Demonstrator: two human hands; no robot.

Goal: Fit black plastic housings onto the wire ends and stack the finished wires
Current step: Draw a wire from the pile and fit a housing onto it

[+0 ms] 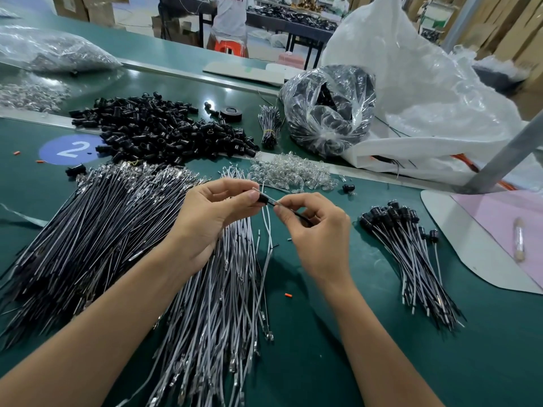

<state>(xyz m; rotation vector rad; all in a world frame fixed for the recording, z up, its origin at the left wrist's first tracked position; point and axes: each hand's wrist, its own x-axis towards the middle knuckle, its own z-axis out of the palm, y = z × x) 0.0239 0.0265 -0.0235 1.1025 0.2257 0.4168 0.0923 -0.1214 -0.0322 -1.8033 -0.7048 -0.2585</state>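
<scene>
The fitting step is in hand: the left hand pinches a black housing between thumb and fingertips above the table. The right hand pinches a black wire just behind its metal end, which points at the housing's mouth. A white wire hangs below, seemingly already seated, though that is hard to tell. Next, I judge, comes a straight push home, then laying the piece on the stack at right.

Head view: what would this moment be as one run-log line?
step: fitting | left hand: pinches black housing | right hand: pinches wire, terminal at housing | finished stack: on right
</scene>
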